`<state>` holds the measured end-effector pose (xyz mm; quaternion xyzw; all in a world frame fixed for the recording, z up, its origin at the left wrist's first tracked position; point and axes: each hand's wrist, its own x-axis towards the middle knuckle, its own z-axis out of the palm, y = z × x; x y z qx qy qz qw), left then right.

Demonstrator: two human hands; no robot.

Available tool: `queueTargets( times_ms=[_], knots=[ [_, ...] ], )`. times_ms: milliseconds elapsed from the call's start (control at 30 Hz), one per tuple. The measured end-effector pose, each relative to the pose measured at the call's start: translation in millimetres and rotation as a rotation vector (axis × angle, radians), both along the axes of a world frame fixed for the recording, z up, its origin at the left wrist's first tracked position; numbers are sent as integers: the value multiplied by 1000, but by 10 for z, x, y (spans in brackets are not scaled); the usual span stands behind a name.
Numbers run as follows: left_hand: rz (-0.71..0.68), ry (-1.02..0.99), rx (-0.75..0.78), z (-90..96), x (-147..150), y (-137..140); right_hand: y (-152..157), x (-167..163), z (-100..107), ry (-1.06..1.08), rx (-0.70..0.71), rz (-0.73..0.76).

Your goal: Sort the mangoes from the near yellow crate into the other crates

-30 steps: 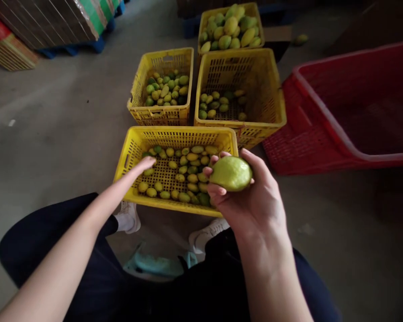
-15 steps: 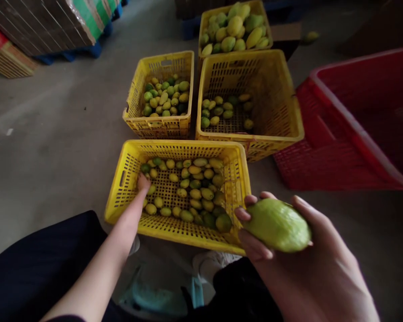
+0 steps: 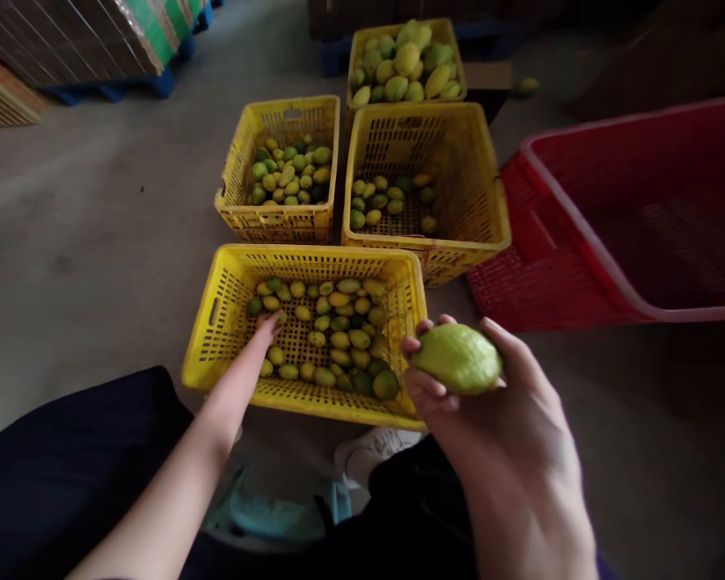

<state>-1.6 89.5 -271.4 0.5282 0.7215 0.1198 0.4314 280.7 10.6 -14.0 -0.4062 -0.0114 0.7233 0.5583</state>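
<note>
My right hand (image 3: 507,419) is raised at the right, its fingers wrapped round a large yellow-green lemon (image 3: 457,358). Down inside the near yellow crate (image 3: 302,407), my left hand (image 3: 268,325) has its fingers closed on a small lemon (image 3: 282,317), which they partly hide. Many yellow and green lemons lie loose on the crate's slotted bottom, thickest toward its right side. A big green lemon (image 3: 386,385) rests in the near right corner, left of my right hand.
Beyond stand a left yellow crate (image 3: 271,211) and a right yellow crate (image 3: 483,234), with a heaped crate (image 3: 354,60) behind. A large red bin (image 3: 507,282) is at the right. A turquoise stool (image 3: 271,515) shows below me. A wrapped stack (image 3: 84,40) stands far left.
My right hand has moved left and away from me, still holding the large lemon. My left hand has shifted slightly right inside the crate. The view has shifted a little.
</note>
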Motion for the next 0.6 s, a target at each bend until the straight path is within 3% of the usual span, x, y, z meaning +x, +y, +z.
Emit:
queueTargets(
  times_ms=[67,133,267,333,400,433,500,600],
  knots=[
    [101,-136,56,240,-6,80,10,-68,51,22,30,18],
    [223,-307,125,639,-63,183,26,-161,118,32,69,39],
    [425,-960,267,1839,-263,218,60,-406,279,-5,159,57],
    [401,-1141,328,2430,-352,95,51,-537,368,-60,225,60],
    [363,-1201,324,2841,-406,-91,-3,-658,446,-152,330,83],
    [339,-1201,302,2954,-414,-191,-48,-713,472,-230,396,91],
    [285,-1148,254,2993,-389,-367,-157,-807,473,-485,529,49],
    [269,-1006,264,2737,-267,-534,-285,-913,328,-987,659,-83]
  ],
)
